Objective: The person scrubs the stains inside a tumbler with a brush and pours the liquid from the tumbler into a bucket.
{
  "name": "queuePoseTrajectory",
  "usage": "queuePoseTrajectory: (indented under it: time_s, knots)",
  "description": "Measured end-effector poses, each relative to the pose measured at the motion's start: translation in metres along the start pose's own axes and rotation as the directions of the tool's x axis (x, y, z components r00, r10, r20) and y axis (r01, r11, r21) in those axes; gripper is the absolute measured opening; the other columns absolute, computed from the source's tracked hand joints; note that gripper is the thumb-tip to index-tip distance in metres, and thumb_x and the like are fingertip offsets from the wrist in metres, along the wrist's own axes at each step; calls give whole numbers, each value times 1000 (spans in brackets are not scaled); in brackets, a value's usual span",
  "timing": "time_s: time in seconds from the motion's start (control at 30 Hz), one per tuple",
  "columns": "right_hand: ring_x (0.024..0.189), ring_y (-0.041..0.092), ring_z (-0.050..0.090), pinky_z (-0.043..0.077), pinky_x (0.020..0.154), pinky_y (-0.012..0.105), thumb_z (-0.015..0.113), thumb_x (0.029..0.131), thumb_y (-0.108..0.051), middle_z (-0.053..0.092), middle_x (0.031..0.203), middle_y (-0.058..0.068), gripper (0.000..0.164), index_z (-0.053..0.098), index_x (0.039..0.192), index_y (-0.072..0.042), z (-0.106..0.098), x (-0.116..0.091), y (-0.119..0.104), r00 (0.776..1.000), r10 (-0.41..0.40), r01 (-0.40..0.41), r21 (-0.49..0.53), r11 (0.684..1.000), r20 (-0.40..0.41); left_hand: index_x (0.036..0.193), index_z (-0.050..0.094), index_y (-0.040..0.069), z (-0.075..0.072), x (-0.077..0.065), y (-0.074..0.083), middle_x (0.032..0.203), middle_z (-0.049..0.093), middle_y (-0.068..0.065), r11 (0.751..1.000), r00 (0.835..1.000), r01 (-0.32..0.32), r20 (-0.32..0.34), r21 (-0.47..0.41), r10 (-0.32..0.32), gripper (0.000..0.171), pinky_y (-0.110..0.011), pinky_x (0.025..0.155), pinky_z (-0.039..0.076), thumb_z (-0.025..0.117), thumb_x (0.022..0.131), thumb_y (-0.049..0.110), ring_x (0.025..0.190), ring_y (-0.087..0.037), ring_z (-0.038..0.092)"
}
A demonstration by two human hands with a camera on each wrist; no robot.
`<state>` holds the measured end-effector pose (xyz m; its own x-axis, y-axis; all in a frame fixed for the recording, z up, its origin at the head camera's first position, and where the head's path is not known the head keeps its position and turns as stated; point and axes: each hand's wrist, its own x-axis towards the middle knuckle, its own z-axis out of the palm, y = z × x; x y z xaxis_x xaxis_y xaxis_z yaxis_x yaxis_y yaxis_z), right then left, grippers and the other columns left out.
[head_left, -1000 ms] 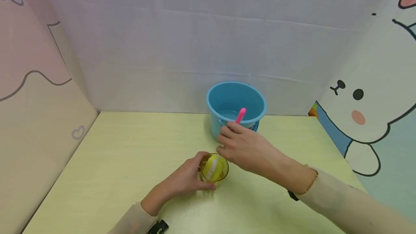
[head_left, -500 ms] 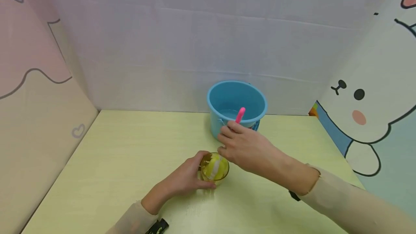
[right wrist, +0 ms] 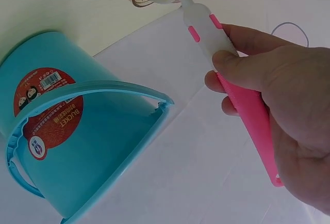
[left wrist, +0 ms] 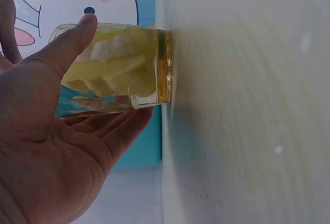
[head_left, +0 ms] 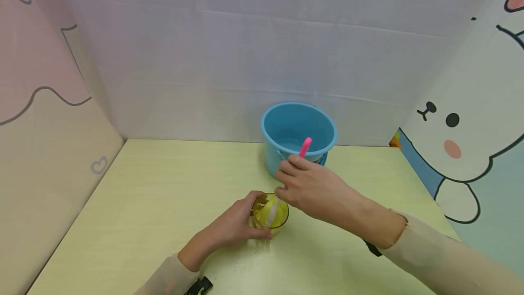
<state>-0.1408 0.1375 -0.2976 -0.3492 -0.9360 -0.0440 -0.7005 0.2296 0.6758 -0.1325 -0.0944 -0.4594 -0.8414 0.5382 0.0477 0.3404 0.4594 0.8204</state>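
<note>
My left hand grips a clear amber-tinted glass, thumb on one side and fingers on the other. The glass stands upright on the table. Inside it sits the yellow and white sponge head of a cup brush. In the right wrist view, my right hand holds the brush by its pink and white handle, thumb and fingers round it. The handle slants up out of the glass, its pink end showing above the knuckles in the head view. Part of the sponge is hidden behind the fingers and rim.
Just behind the right hand stands a light blue bucket, bearing a red label. A pale yellow-green tabletop lies under everything. A white back wall and printed side panels enclose it.
My right hand has shifted slightly to the right, and the brush handle's end with it. The sponge head's position in the glass varies a little. My left hand and the glass stay put.
</note>
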Motion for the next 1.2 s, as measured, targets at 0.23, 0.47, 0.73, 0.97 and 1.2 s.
queuePoseTrajectory:
  time_s: [0.23, 0.47, 0.73, 0.97, 1.2]
  knots:
    - [107, 26, 51, 39, 102, 39, 92, 85, -31, 64, 103, 3, 33, 73, 111, -26, -1, 0, 0, 1000, -8, 8, 7, 1000, -10, 149, 44, 8, 0, 0, 0, 130, 64, -1, 1000, 1000, -2, 0, -3, 2, 91, -39, 102, 53, 96, 80, 38, 114, -16, 63]
    - [107, 26, 51, 40, 102, 39, 91, 85, -27, 64, 102, 3, 30, 73, 109, -23, -1, 0, 0, 999, 4, -3, 13, 1000, -42, 149, 44, 9, 0, -1, 0, 132, 63, -1, 1000, 1000, -5, 4, -5, 5, 89, -38, 102, 52, 95, 82, 38, 114, -15, 62]
    - [104, 25, 51, 40, 99, 37, 90, 86, -24, 63, 99, 2, 26, 72, 105, -21, -1, 0, 0, 998, 16, -15, 20, 1000, -67, 147, 44, 10, 0, -2, 2, 127, 63, 3, 1000, 1000, -24, 3, -15, 24, 86, -35, 100, 52, 95, 82, 34, 111, -13, 62]
    - [107, 27, 51, 40, 100, 38, 91, 86, -25, 64, 102, 4, 29, 74, 109, -21, 0, 0, 1, 998, 24, -24, 8, 1000, -55, 149, 43, 9, 0, -2, 2, 129, 62, 2, 1000, 1000, -12, 4, 0, 12, 88, -36, 101, 52, 95, 82, 34, 112, -13, 61]
    - [111, 28, 52, 41, 104, 41, 93, 84, -27, 67, 108, 5, 38, 76, 117, -21, -1, -3, 3, 999, 35, -34, 14, 999, -34, 149, 43, 8, 0, -2, 3, 127, 63, 2, 1000, 1000, 4, 1, 13, -4, 90, -36, 101, 52, 95, 82, 36, 111, -13, 61]
